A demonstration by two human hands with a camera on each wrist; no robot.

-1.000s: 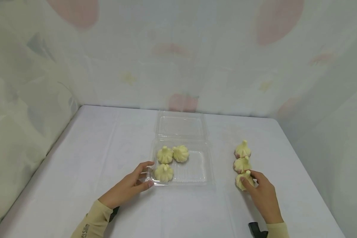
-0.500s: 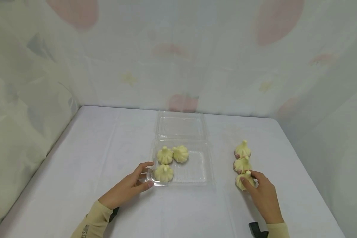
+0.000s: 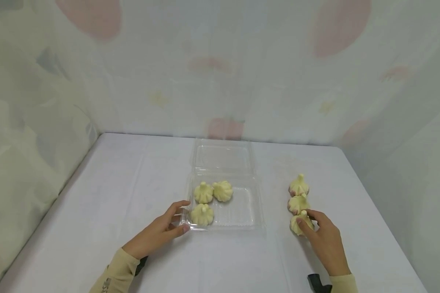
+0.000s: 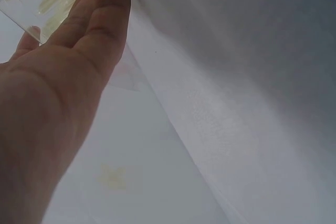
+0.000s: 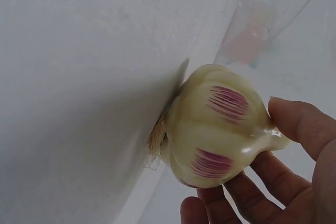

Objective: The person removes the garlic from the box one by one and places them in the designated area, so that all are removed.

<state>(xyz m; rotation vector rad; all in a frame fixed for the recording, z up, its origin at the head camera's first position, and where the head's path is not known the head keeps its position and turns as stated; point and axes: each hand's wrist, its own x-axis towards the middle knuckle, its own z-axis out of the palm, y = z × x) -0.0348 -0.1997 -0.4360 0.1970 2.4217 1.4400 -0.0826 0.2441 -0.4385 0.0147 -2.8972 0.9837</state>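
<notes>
Place: I read it as a screened-off tabletop booth; home, lab or shop, I can't tell from my end.
Back: I see a pale hanging cloth (image 3: pixel 271 85), printed with faded pink and yellow shapes, behind the table's far edge.
Left side: a creased drape (image 3: pixel 29 142) with grey-blue marks runs along the table.
Right side: a paler screen (image 3: pixel 418 171) flanks it.
Table: white top (image 3: pixel 113 175), far corners rounded.
Goods: garlic bulbs (image 3: pixel 202 214) and a clear hinged box (image 3: pixel 240 207) suggest food, which alone doesn't make it a kitchen to me.
</notes>
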